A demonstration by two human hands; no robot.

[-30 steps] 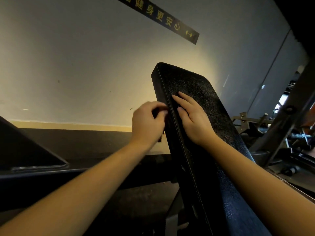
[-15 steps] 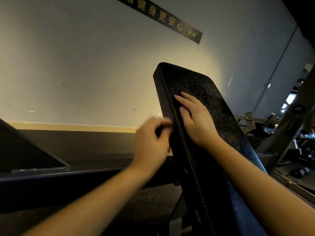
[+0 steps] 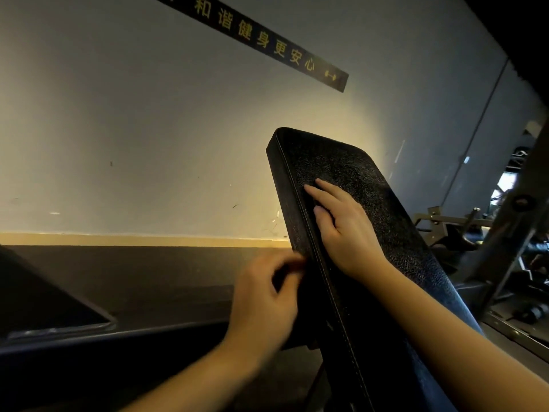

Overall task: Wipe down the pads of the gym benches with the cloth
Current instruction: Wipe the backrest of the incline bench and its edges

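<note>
Our two hands on a steeply tilted black bench pad by the wall

Widest of all we see the pale wall (image 3: 148, 129), and in front of it the black bench pad (image 3: 371, 188) leans steeply, its stitched left edge toward us. Grey metal gym frames (image 3: 445, 221) stand to its right, and a dark sign strip (image 3: 267, 46) with yellow characters crosses the wall above. Our right hand (image 3: 347, 227) lies flat on the pad's textured face, fingers (image 3: 319, 191) straight beside the seam, gripping nothing. Our left hand (image 3: 264, 301) is blurred, with its fingers curled against the pad's left side. A dark patch (image 3: 280, 275) sits between thumb and fingers, and we cannot tell whether it is the cloth or shadow
</note>
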